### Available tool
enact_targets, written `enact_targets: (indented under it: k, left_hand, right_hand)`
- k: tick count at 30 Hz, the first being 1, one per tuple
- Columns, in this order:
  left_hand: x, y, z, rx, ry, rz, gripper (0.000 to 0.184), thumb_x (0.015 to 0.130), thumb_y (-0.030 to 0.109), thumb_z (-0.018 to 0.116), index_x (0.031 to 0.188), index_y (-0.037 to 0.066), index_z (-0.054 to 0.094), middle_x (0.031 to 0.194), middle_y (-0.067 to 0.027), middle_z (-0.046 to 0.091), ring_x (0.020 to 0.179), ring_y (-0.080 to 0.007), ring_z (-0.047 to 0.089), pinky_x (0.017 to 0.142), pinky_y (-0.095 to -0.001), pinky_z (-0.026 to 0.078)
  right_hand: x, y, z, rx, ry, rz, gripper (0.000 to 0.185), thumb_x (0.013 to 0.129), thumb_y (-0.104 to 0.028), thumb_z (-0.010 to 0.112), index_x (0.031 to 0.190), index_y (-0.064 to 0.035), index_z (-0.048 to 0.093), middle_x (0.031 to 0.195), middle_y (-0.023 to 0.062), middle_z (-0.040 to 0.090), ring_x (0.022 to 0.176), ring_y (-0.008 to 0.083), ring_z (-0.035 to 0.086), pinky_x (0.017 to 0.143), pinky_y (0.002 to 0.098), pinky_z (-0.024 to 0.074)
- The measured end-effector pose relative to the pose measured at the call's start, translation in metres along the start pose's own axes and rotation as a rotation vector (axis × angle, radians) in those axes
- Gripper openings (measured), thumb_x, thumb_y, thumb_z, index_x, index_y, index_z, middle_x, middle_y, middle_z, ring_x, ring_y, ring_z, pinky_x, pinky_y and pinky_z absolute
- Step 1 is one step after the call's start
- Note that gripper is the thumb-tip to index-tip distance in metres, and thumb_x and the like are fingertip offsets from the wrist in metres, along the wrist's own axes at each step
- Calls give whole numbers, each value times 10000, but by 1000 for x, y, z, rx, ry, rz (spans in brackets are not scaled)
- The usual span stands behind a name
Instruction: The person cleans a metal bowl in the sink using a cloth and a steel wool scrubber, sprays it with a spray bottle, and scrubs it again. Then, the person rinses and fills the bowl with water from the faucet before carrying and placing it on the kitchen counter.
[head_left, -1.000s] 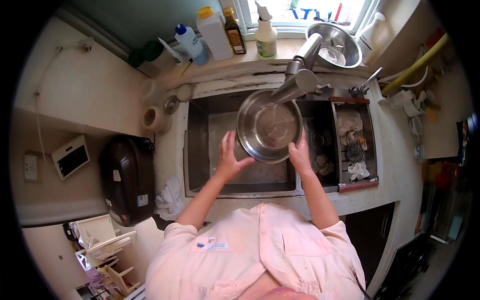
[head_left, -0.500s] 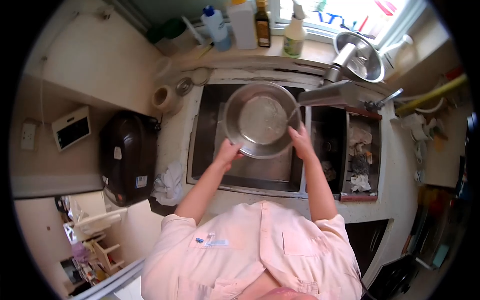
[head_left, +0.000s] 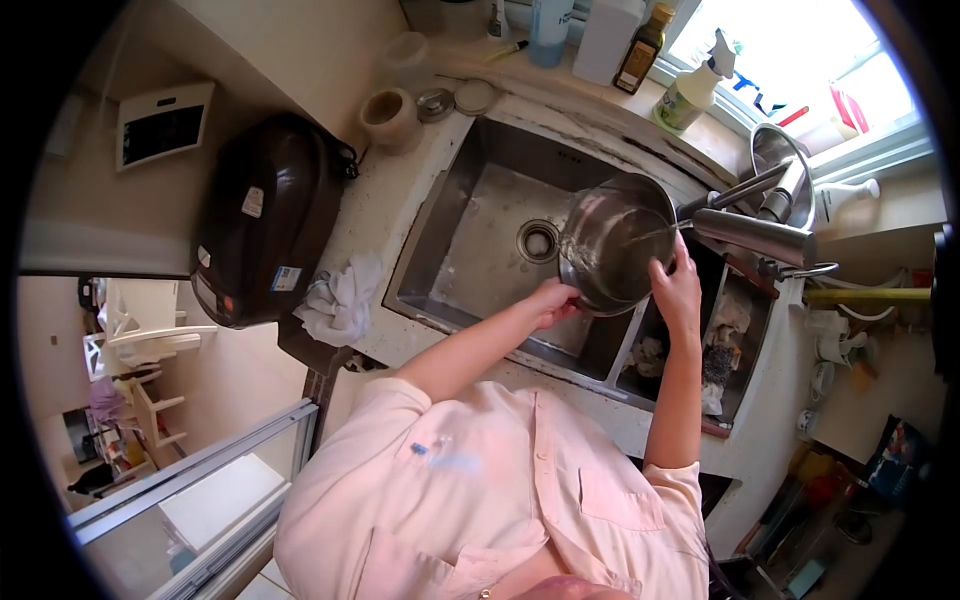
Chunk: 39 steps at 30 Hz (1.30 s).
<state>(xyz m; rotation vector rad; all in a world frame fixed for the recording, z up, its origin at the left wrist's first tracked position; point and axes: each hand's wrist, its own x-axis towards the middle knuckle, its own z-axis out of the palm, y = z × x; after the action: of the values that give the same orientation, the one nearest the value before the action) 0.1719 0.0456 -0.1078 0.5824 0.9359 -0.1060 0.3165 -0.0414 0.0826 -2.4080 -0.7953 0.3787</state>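
Observation:
Between both hands is a round stainless steel basin, tilted over the right part of the large sink. My left hand grips its lower left rim, fingers closed. On the lower right rim my right hand is closed around the edge. A thin stream of water reaches the basin from the faucet on the right. The sink's drain shows left of the basin.
A small side sink with crumpled cloths and a scrubber lies to the right. Left are a dark rice cooker and a white cloth. A spray bottle and a dark-glass bottle stand on the sill.
The basin has gone from level over the sink's middle to tilted, nearer its right side. Both hands still hold the rim. The camera view has turned, and the drain now shows.

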Motion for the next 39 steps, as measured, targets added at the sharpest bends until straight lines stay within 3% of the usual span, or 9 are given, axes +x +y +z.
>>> enact_targets:
  k: [5, 14, 17, 21, 24, 31, 33, 37, 39]
  left_hand:
    - [18, -17, 22, -300, -341, -194, 211, 841, 86, 477, 1046, 50, 518, 940, -116, 640, 541, -32, 494, 409, -113, 354]
    - [-34, 22, 3, -565, -586, -486, 359, 812, 71, 467, 1157, -23, 437, 1169, -177, 530, 504, 0, 436, 345, -72, 325]
    - [-52, 29, -25, -669, -615, -492, 469, 810, 70, 464, 1256, -29, 357, 1225, -204, 471, 517, -4, 452, 376, -83, 386]
    - [-78, 37, -62, -544, -422, -674, 531, 777, 38, 438, 1272, -76, 282, 1248, -282, 395, 548, -28, 478, 413, -97, 430]
    - [-104, 42, -75, -540, -339, -721, 391, 770, 28, 421, 1141, -91, 386, 1213, -329, 401, 581, -67, 536, 416, -112, 449]
    - [-111, 35, -38, -89, 52, -105, 149, 717, -23, 510, 855, -78, 501, 886, -196, 570, 610, -159, 586, 411, -145, 451]
    - [-107, 39, -25, -78, 15, -24, 49, 709, -17, 556, 751, -38, 544, 701, -110, 565, 608, -188, 603, 424, -165, 463]
    - [-106, 56, 11, -13, 6, 42, 71, 718, -3, 560, 778, -40, 561, 715, -103, 585, 595, -177, 601, 426, -178, 463]
    - [-101, 59, 23, 43, 19, 92, 82, 719, -4, 554, 791, -40, 567, 724, -107, 594, 588, -173, 599, 421, -179, 457]
  right_hand:
    - [-5, -38, -2, -466, 98, -45, 577, 734, -417, 526, 1250, -170, 453, 944, 186, 529, 816, 370, 570, 737, 435, 466]
    - [-10, -40, -21, -354, -50, 179, 578, 776, -468, 421, 1232, -112, 418, 992, 292, 523, 910, 441, 539, 825, 463, 423]
    - [-7, -20, -3, -5, -105, 110, 495, 774, -420, 467, 1137, -84, 466, 952, 251, 552, 864, 419, 556, 786, 441, 444]
    - [-20, -7, 11, 304, -498, 481, 554, 836, -510, 461, 1090, -18, 480, 744, 83, 556, 633, 178, 599, 499, 269, 480]
    - [-27, 20, 15, 416, -629, 610, 661, 824, -592, 428, 1155, -21, 471, 970, 151, 590, 717, 195, 614, 589, 319, 498]
    - [53, 118, -10, 104, 294, 280, 604, 822, -430, 549, 1211, 14, 421, 973, 166, 600, 876, 248, 589, 740, 338, 461]
    - [84, 136, -18, 8, 472, 285, 623, 793, -410, 573, 1214, 24, 423, 1047, 244, 565, 993, 385, 531, 862, 387, 415]
    - [147, 206, -14, 253, 351, 285, 640, 761, -352, 601, 1239, 29, 410, 1132, 235, 538, 1059, 341, 518, 882, 359, 404]
    - [145, 182, -19, 499, 293, 488, 480, 767, -368, 576, 1091, -19, 519, 949, 114, 591, 814, 242, 570, 702, 347, 442]
